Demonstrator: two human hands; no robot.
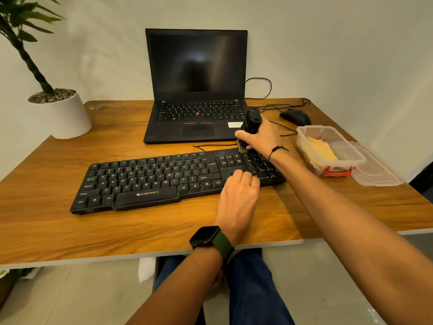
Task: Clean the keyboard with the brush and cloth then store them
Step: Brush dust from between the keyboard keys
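Note:
A black keyboard (pixel 150 181) lies across the middle of the wooden desk (pixel 70 231). My right hand (pixel 260 137) grips a black brush (pixel 250 123) held upright, its pale bristles touching the keyboard's top edge near the number pad. My left hand (pixel 239 193), with a watch on the wrist, rests flat on the keyboard's lower right part, fingers over the arrow keys. A yellow cloth (pixel 324 152) lies inside a clear plastic box (pixel 304 134) to the right of the keyboard.
An open black laptop (pixel 196 90) stands behind the keyboard, with a black mouse (pixel 295 116) and cables to its right. The box's clear lid (pixel 377 172) lies beside the box. A potted plant in a white pot (pixel 63 116) stands at the back left.

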